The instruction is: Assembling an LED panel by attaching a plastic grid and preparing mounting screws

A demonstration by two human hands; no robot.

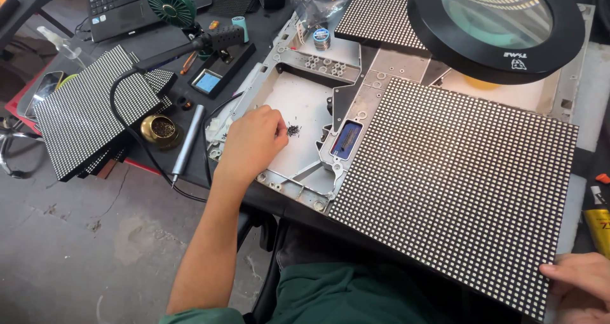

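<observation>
My left hand (254, 141) reaches over the open bay of a grey metal frame (298, 60), fingers curled and pinched beside a small heap of tiny black screws (293, 131). Whether a screw sits between the fingertips is hidden. My right hand (581, 284) rests flat on the near right corner of a large black dotted display panel (451, 184) that lies on the frame. A blue connector slot (345, 140) shows in the frame just left of that panel.
A round magnifier lamp (499, 25) hangs over the far right. On the left lie stacked dotted panels (89, 111), a brass tip cleaner (162, 130), a grey pen-shaped driver (187, 140), a soldering station (213, 76), a green fan (171, 3) and a laptop (124, 0).
</observation>
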